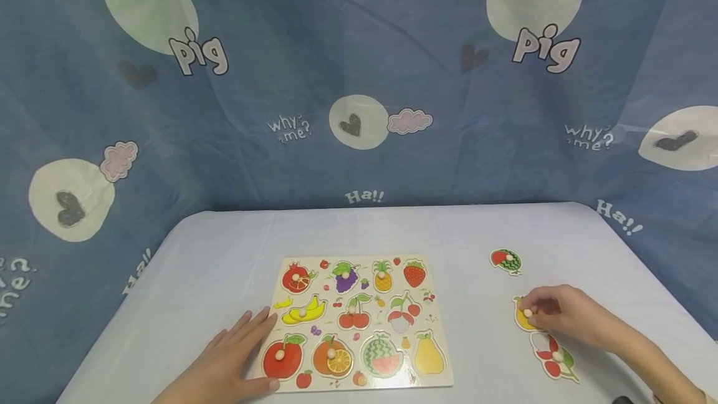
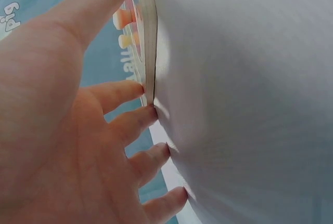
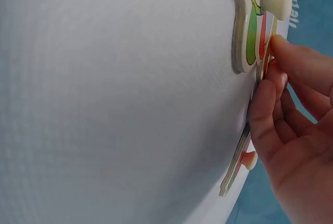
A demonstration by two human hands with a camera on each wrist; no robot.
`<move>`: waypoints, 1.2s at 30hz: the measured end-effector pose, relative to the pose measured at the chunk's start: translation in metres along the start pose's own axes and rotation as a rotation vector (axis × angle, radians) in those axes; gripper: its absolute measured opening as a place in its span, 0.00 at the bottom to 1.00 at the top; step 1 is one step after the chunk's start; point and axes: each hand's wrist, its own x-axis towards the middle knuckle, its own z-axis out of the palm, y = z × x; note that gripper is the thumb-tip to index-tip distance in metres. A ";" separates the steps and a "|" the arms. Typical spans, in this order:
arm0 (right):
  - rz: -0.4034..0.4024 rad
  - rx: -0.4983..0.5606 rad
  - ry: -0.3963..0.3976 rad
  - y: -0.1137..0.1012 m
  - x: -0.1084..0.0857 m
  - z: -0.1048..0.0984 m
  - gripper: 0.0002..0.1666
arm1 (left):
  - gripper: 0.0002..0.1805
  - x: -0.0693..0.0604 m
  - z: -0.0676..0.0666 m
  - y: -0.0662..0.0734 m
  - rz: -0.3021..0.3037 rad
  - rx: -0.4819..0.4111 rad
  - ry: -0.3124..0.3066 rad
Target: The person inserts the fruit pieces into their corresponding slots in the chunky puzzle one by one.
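A wooden fruit board (image 1: 350, 385) lies flat on the table. At its left edge is my left hand (image 1: 232, 357), fingers spread and thumb over the near corner; in the left wrist view fingertips of the left hand (image 2: 78, 146) touch the board's side (image 2: 150, 42). To the right of the board, my right hand (image 1: 578, 320) pinches a yellow fruit piece (image 1: 521, 320) around its pale knob. In the right wrist view, the right hand (image 3: 296, 115) partly hides that piece. A red piece with a green leaf (image 1: 552, 365) lies just on the near side of it.
A watermelon piece (image 1: 499, 258) with a knob lies beyond the right hand. Knobbed pieces, including an apple (image 1: 275, 366) and bananas (image 1: 311, 310), sit in the board. A blue printed cloth (image 1: 291, 173) hangs behind the white table (image 1: 224, 254).
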 end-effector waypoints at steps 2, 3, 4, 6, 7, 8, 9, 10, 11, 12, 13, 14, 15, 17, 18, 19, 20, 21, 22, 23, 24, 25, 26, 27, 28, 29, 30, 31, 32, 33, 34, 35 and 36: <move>-0.021 0.002 0.001 0.001 0.000 0.000 0.06 | 0.61 0.000 0.000 0.000 -0.001 -0.003 0.000; -0.033 0.004 0.002 0.001 0.000 0.000 0.06 | 0.61 0.000 0.000 0.000 -0.002 -0.004 -0.001; -0.042 0.002 0.005 0.001 0.000 0.000 0.06 | 0.61 -0.001 0.000 0.000 -0.003 -0.003 -0.001; -0.045 0.002 0.004 0.001 0.000 0.000 0.06 | 0.61 -0.001 0.000 0.000 -0.003 -0.005 -0.001; -0.041 0.001 0.004 0.001 0.000 0.000 0.06 | 0.61 -0.001 0.000 0.000 -0.003 -0.005 -0.002; -0.036 -0.002 0.005 0.001 0.000 0.000 0.06 | 0.61 -0.001 -0.001 0.001 -0.003 -0.004 -0.001; -0.029 -0.005 0.006 0.000 0.000 0.000 0.06 | 0.61 -0.001 -0.001 0.001 -0.002 -0.004 -0.001; -0.019 -0.009 0.006 0.000 0.001 0.000 0.05 | 0.61 -0.001 -0.001 0.001 0.000 -0.004 0.001; -0.010 -0.011 0.006 -0.001 0.001 0.000 0.05 | 0.61 -0.002 -0.001 0.001 0.001 -0.005 0.002; -0.004 -0.015 0.008 -0.002 0.001 0.000 0.05 | 0.60 -0.002 -0.001 0.001 0.001 -0.005 0.004; 0.005 -0.016 0.009 -0.003 0.001 0.000 0.06 | 0.60 -0.002 -0.001 0.001 0.001 -0.005 0.005; 0.014 -0.019 0.010 -0.004 0.002 0.000 0.06 | 0.60 -0.002 -0.001 0.001 0.001 -0.005 0.006; 0.024 -0.021 0.011 -0.006 0.002 0.000 0.06 | 0.60 -0.002 -0.001 0.001 0.002 -0.004 0.007; 0.037 -0.023 0.015 -0.009 0.003 0.001 0.06 | 0.60 -0.002 -0.001 0.001 0.000 -0.002 0.008; 0.044 -0.023 0.018 -0.011 0.004 0.001 0.07 | 0.60 -0.002 0.000 0.001 0.000 -0.001 0.008; 0.048 -0.022 0.020 -0.012 0.004 0.002 0.07 | 0.60 -0.002 0.000 0.001 -0.001 0.000 0.008; 0.052 -0.023 0.024 -0.014 0.005 0.003 0.07 | 0.60 -0.002 0.000 0.001 -0.002 0.000 0.007; 0.055 -0.021 0.027 -0.015 0.006 0.004 0.07 | 0.60 -0.002 0.000 0.001 -0.003 0.000 0.006; 0.058 -0.018 0.029 -0.017 0.006 0.004 0.07 | 0.60 -0.002 0.000 0.001 -0.005 0.000 0.005; 0.058 -0.017 0.032 -0.018 0.006 0.005 0.07 | 0.60 -0.002 0.000 0.001 -0.007 0.000 0.005; 0.057 -0.019 0.036 -0.019 0.007 0.006 0.07 | 0.60 -0.002 -0.001 0.002 -0.008 -0.002 0.004; 0.051 -0.021 0.043 -0.020 0.007 0.007 0.07 | 0.60 -0.002 -0.001 0.002 -0.005 -0.001 0.003; 0.046 -0.024 0.048 -0.022 0.008 0.007 0.07 | 0.60 -0.003 -0.001 0.002 -0.005 -0.002 0.003; 0.035 -0.026 0.053 -0.023 0.008 0.008 0.07 | 0.60 -0.003 -0.001 0.002 -0.005 -0.002 0.004; 0.024 -0.029 0.058 -0.024 0.009 0.009 0.07 | 0.60 -0.003 -0.001 0.002 -0.004 -0.003 0.005; 0.010 -0.027 0.064 -0.026 0.010 0.009 0.07 | 0.60 -0.003 -0.001 0.002 -0.003 -0.003 0.006; -0.004 -0.023 0.070 -0.027 0.010 0.010 0.07 | 0.60 -0.003 -0.002 0.002 -0.003 -0.003 0.006; -0.016 -0.017 0.074 -0.029 0.011 0.011 0.07 | 0.60 -0.003 -0.002 0.002 -0.002 -0.002 0.007; -0.025 -0.013 0.074 -0.030 0.012 0.011 0.07 | 0.60 -0.003 -0.002 0.002 -0.007 -0.004 0.006; -0.031 -0.008 0.075 -0.031 0.013 0.012 0.08 | 0.60 -0.002 -0.002 0.002 -0.009 -0.003 0.006; -0.030 0.000 0.072 -0.033 0.013 0.013 0.08 | 0.60 -0.002 -0.001 0.002 -0.010 -0.001 0.004; -0.028 0.006 0.070 -0.035 0.014 0.014 0.08 | 0.60 -0.002 -0.001 0.002 -0.011 -0.001 0.002; -0.019 0.010 0.066 -0.036 0.015 0.014 0.08 | 0.60 -0.002 -0.001 0.002 -0.013 0.000 0.001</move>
